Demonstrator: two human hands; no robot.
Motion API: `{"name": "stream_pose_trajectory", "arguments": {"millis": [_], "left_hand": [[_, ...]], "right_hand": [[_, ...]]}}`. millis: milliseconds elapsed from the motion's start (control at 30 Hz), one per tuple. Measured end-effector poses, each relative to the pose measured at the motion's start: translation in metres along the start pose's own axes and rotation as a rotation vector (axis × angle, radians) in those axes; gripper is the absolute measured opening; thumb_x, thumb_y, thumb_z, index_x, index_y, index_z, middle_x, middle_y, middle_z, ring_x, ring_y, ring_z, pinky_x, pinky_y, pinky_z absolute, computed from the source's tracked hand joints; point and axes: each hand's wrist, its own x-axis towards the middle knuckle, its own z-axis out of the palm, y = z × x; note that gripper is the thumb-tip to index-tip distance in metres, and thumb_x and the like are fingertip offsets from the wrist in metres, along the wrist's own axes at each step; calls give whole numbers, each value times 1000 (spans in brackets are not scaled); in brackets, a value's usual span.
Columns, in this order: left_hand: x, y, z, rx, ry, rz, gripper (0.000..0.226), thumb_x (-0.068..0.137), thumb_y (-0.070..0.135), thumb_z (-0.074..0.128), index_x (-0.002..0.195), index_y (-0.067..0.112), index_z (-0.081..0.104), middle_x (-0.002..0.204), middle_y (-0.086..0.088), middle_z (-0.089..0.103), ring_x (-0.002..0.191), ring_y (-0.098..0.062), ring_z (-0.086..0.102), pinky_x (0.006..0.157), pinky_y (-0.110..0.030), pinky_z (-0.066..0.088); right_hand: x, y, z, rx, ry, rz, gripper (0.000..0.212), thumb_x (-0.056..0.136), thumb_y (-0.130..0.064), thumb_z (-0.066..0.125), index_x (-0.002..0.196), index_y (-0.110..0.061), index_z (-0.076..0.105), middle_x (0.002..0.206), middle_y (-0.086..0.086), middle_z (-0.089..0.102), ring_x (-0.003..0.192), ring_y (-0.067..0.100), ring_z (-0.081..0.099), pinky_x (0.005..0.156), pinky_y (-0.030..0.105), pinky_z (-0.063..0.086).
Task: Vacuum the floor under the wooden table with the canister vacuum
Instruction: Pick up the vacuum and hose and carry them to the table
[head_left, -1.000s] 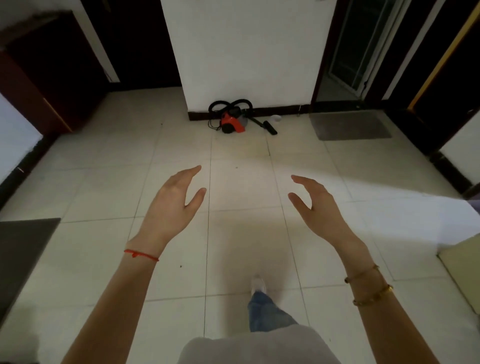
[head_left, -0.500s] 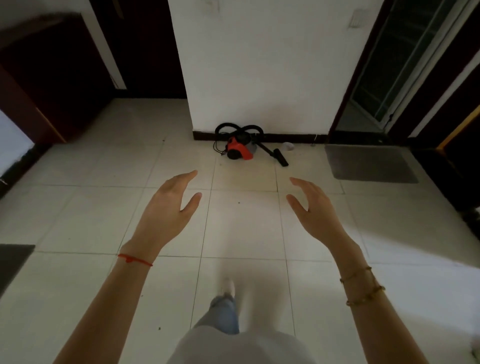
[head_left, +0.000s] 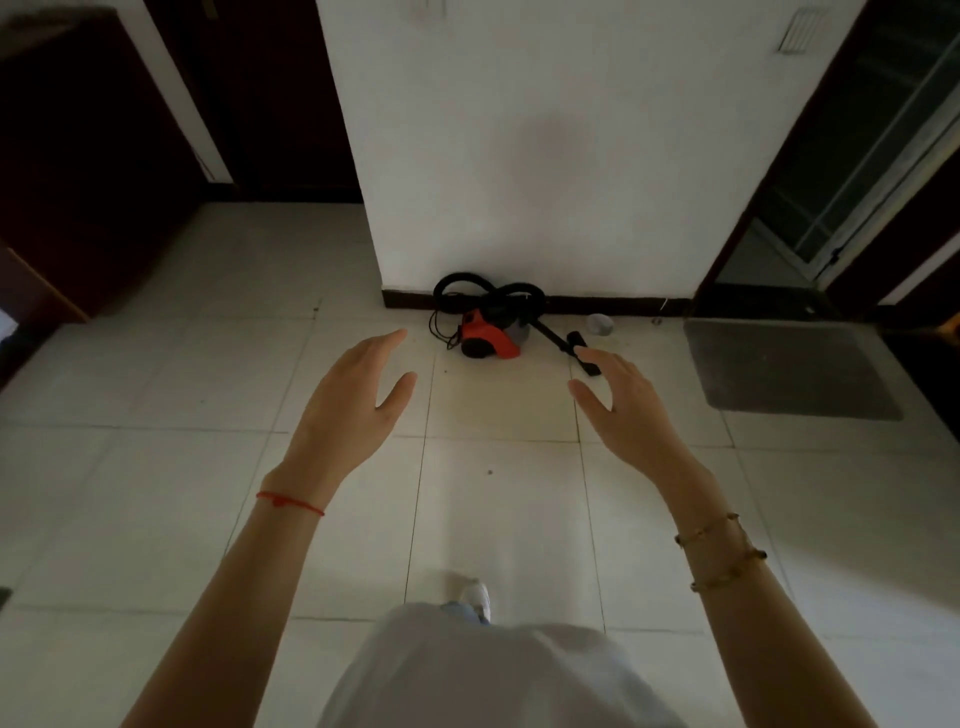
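Position of the red-and-grey canister vacuum (head_left: 491, 336): it sits on the pale tiled floor (head_left: 156, 467) against the foot of the white wall (head_left: 545, 156), ahead of you and well apart from both hands. Its looped black hose (head_left: 467, 283) rests on top and against the skirting. Its black wand and nozzle (head_left: 563, 344) run along the floor from the body toward your right and toward you.

Your left hand (head_left: 349, 410) is raised in front of you, fingers (head_left: 382, 340) straight and relaxed, holding nothing. Your right hand (head_left: 631, 415) is raised likewise, fingers loosely spread, holding nothing. Neither touches the machine.

Governing relation: the body lies forward of the gap between your hands. In this view your right fingertips overlap the near end of the wand, but the hand is in the air above the floor, not in contact. The right hand appears the nearer to the wand; the left appears the nearer to the body and hose.

Judgement: the task is at the approach stage, with nothing yet picked up. The wooden table is not in view.

A dark grey mat (head_left: 789, 369) lies on the floor to the right, by a dark doorway.
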Motion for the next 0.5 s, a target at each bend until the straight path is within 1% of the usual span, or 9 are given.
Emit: {"name": "stream_pose_trajectory", "arguments": {"millis": [100, 233, 300, 367, 467, 500], "left_hand": [[67, -9, 7, -10, -8, 24, 50, 98, 31, 48, 144, 15, 37, 143, 0, 45, 130, -14, 42, 101, -19, 28], [147, -19, 20, -15, -21, 50, 50, 98, 31, 47, 145, 16, 36, 144, 1, 43, 131, -13, 40, 102, -19, 27], [184, -27, 30, -4, -27, 53, 51, 98, 32, 46, 146, 17, 35, 144, 2, 42, 132, -12, 39, 103, -19, 27], [220, -35, 42, -2, -35, 45, 51, 98, 33, 46, 146, 18, 34, 145, 3, 42, 132, -12, 39, 105, -23, 30], [276, -44, 62, -11, -42, 34, 50, 98, 33, 46, 145, 18, 35, 144, 3, 42, 132, -12, 39, 106, -26, 32], [295, -46, 69, -8, -43, 32, 50, 98, 33, 46, 145, 18, 35, 144, 3, 43, 132, -12, 40, 106, -27, 33]], "right_hand": [[62, 11, 1, -4, 18, 6, 49, 97, -41, 45, 141, -21, 39, 142, -1, 45, 132, 15, 39, 103, 24, 28], [134, 30, 2, -6, 17, 26, 47, 96, -40, 44, 139, -23, 40, 137, 0, 49, 128, 15, 44, 99, 23, 30], [170, 41, 5, -1, 6, 35, 48, 95, -42, 43, 138, -22, 41, 136, 0, 50, 127, 16, 44, 101, 26, 33], [206, 56, 10, 15, -4, 26, 49, 94, -43, 42, 138, -21, 42, 137, 0, 50, 128, 17, 45, 104, 29, 36], [260, 75, 14, 33, -11, 19, 47, 95, -41, 44, 137, -21, 42, 138, -2, 46, 127, 16, 45, 106, 38, 40], [279, 82, 14, 37, -18, 25, 47, 95, -40, 45, 138, -21, 41, 140, -2, 45, 128, 16, 44, 106, 38, 40]]}}
